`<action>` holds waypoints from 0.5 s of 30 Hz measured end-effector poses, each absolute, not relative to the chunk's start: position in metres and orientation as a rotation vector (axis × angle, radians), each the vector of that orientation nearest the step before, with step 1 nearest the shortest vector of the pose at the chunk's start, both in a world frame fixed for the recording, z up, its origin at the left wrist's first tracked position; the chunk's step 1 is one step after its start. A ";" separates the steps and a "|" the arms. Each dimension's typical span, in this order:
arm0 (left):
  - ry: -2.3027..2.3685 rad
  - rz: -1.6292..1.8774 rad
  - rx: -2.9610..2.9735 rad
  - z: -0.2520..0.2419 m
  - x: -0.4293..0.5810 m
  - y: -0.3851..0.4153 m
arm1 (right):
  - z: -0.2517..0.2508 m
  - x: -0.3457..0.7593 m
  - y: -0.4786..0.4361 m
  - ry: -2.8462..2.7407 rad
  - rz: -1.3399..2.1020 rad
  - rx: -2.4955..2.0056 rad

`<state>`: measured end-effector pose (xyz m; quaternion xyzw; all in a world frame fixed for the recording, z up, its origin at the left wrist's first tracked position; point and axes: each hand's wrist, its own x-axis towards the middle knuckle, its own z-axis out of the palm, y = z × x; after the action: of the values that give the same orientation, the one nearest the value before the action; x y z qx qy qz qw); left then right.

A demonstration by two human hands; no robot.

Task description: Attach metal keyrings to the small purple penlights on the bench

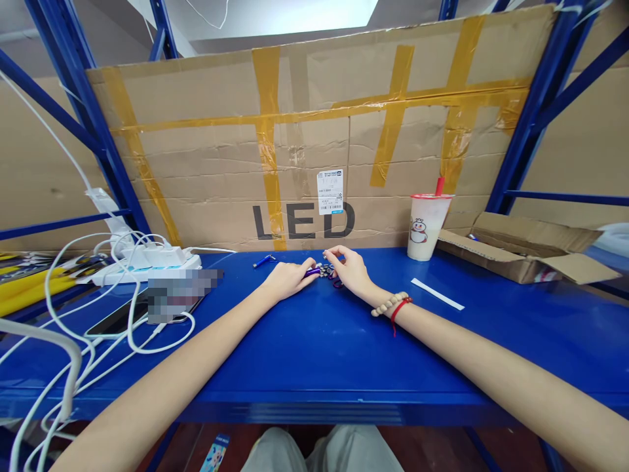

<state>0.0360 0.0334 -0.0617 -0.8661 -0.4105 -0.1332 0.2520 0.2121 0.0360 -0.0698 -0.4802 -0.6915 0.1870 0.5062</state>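
Observation:
My left hand (291, 278) rests over the blue shelf top with its fingers closed on a small, shiny purple object (311, 271). Against that object lies a small cluster of silvery metal pieces (325, 270), like links or rings, with a dark purple loop by my right hand. My right hand (350, 270) is bent over the right side of this cluster, thumb and fingers drawn together. What its fingertips pinch is too small to make out. Left of my left hand, a small blue stick-like item (264, 261) lies apart from both hands.
A lidded drink cup (426, 229) with a red straw stands at the back right, beside an open cardboard box (511, 252). A white strip (437, 294) lies nearer. To the left are a power strip (147, 262), phones and tangled white cables. Cardboard (216, 170) walls the back.

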 end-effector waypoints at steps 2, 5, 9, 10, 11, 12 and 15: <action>-1.101 -0.366 -2.370 -0.063 0.035 0.035 | -0.070 0.212 0.036 -1.672 0.441 -1.173; -1.069 -0.372 -2.404 -0.063 0.034 0.037 | -0.069 0.212 0.035 -1.688 0.428 -1.190; -1.044 -0.384 -2.407 -0.064 0.033 0.038 | -0.067 0.212 0.033 -1.699 0.413 -1.216; -1.041 -0.385 -2.401 -0.064 0.033 0.039 | -0.067 0.212 0.033 -1.697 0.413 -1.225; -1.040 -0.386 -2.394 -0.064 0.034 0.038 | -0.066 0.212 0.032 -1.696 0.414 -1.237; -1.043 -0.389 -2.385 -0.064 0.034 0.038 | -0.066 0.212 0.032 -1.696 0.413 -1.251; -1.071 -0.414 -2.332 -0.064 0.035 0.037 | -0.065 0.212 0.031 -1.700 0.381 -1.303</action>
<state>0.0351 0.0374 -0.0644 -0.8644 -0.3969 -0.1535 0.2679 0.2118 0.0307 -0.0653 -0.5305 -0.6921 0.1550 0.4642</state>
